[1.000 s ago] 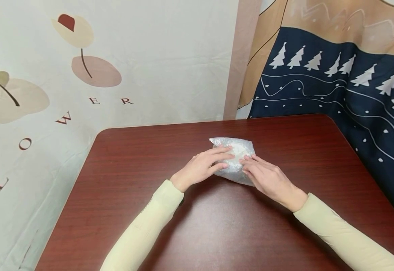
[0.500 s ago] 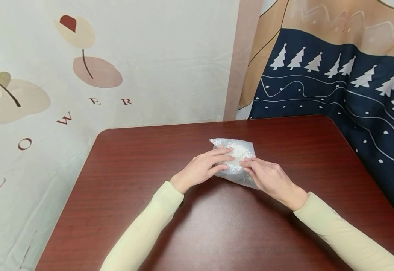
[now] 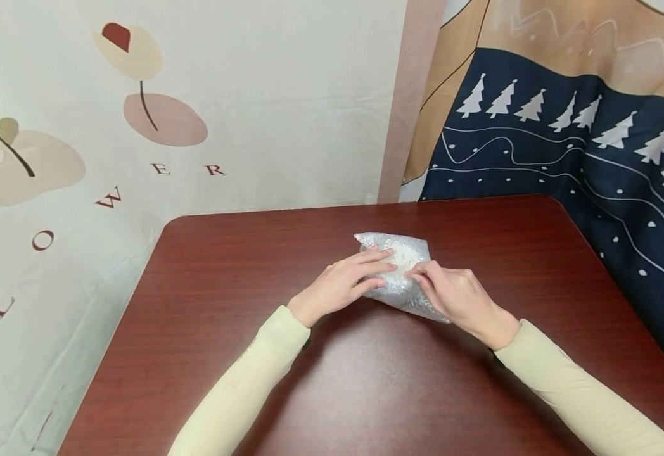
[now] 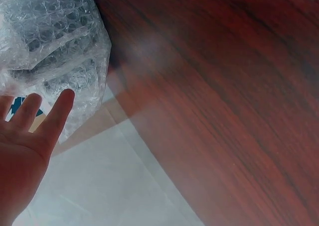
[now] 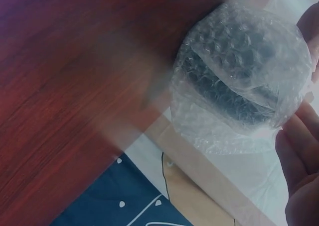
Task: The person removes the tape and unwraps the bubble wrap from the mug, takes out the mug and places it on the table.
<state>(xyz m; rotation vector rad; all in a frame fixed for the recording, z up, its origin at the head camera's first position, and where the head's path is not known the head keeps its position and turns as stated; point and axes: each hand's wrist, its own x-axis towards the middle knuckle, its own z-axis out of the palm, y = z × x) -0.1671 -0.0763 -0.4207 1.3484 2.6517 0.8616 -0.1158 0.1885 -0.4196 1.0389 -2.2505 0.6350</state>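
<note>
A package in clear bubble wrap [image 3: 406, 250] lies on the brown table in the head view. My left hand [image 3: 340, 282] rests on its left side, fingers extended and spread. From the right, my right hand [image 3: 463, 301] has its thumb and forefinger drawn together at the top of the wrap, pinching it. The left wrist view shows the straight fingers [image 4: 55, 114] of my left hand against the bubble wrap [image 4: 55, 27]. In the right wrist view, something dark shows through the folded layers of the wrapped package [image 5: 239, 81]; what it is cannot be made out.
The brown wooden table [image 3: 360, 380] extends around the package on all sides. Behind it hangs a pale printed curtain [image 3: 286, 114], and at the back right a dark blue cloth with white trees [image 3: 514, 152].
The fingers of my right hand have curled from lying flat into a pinch on the wrap. More of the package's near right corner shows. My left hand stays nearly still.
</note>
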